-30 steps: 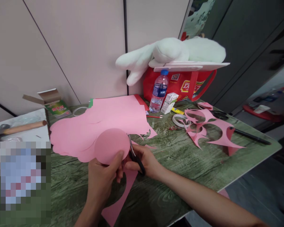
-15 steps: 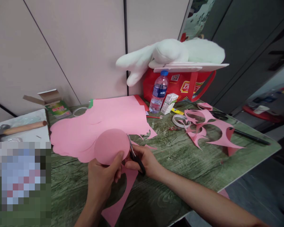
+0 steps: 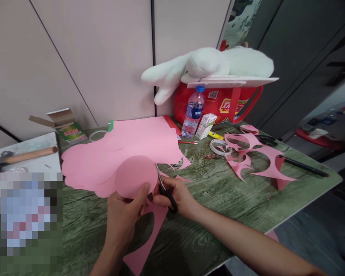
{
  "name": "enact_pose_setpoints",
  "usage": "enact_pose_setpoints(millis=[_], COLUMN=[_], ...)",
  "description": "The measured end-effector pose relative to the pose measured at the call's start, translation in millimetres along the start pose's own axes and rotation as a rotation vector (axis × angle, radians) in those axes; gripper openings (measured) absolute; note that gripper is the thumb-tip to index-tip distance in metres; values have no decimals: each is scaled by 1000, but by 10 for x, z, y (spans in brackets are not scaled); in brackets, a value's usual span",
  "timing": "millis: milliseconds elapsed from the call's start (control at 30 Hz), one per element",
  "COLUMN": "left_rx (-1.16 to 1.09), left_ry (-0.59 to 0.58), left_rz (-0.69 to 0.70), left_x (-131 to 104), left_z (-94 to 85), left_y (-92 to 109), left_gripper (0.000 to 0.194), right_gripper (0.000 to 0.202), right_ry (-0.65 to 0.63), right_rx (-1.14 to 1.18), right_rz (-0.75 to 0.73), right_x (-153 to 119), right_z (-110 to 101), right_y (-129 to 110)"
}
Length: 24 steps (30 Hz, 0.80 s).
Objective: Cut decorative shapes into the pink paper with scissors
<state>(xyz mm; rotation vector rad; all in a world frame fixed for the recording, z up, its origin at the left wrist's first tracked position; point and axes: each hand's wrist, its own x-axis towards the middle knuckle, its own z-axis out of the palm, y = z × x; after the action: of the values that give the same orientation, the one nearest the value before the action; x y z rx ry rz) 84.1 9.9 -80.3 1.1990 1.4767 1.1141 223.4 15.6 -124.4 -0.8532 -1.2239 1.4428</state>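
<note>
Head view, our left hand (image 3: 125, 212) pinching the pink paper disc (image 3: 136, 176), our right hand (image 3: 176, 197) gripping black-handled scissors (image 3: 166, 191) at its right edge, stacked pink paper (image 3: 143, 140) beyond on the table (image 3: 209, 226)

Person, both hands bare. Left hand (image 3: 122, 214): slim build, rounded thumb (image 3: 143, 193). Right hand (image 3: 179, 197): slim too, fingers (image 3: 167, 181) slender, partly hidden. Nail details too small to tell. Right forearm (image 3: 241, 239) bare, long, smooth-looking, narrow at the wrist, wider toward the elbow. Left forearm (image 3: 107, 251) bare, only a short tapered stretch in view.
</note>
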Motion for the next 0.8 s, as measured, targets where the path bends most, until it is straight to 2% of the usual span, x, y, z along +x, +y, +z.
enact_pose_setpoints(millis=[567,800], left_rx=[-145,-65], left_ry=[64,98], left_rz=[-18,49], left_x=[9,18], left_z=[20,-5], left_y=[6,-12], left_gripper=[43,43], right_gripper=[44,44], right_ry=[-15,-14], right_rx=[-16,-9], right_rz=[41,51], right_x=[-15,-15], right_z=[0,1], right_y=[-28,-29])
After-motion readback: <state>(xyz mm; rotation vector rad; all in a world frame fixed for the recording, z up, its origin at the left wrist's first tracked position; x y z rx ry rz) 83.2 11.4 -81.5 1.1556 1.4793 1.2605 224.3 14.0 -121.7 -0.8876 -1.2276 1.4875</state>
